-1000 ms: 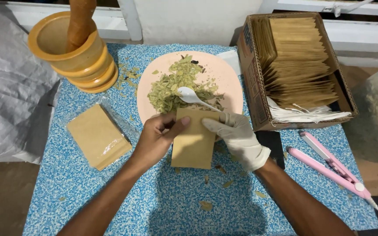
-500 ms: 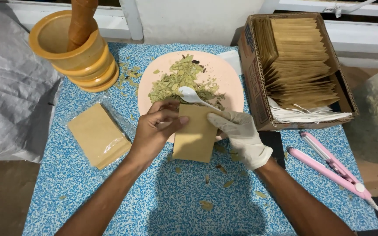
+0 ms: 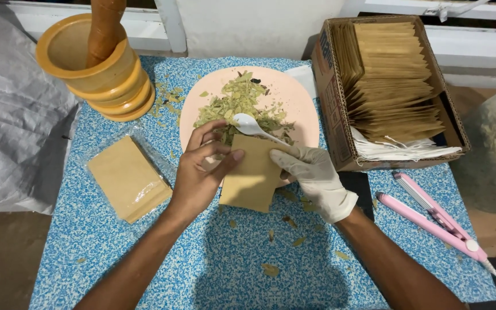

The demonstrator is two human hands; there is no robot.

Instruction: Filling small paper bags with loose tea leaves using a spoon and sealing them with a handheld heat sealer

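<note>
Before the plate, both hands hold the upright pouch.

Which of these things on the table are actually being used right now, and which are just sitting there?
In use:
left hand and gloved right hand, both holding the brown paper pouch
white spoon
pink plate of dried leaves

Lying about:
mortar and pestle
packet of pouches
box of pouches
pink sealer

brown paper pouch | flat, upright-ish, at plate edge | white plastic spoon above, possibly touching
</note>
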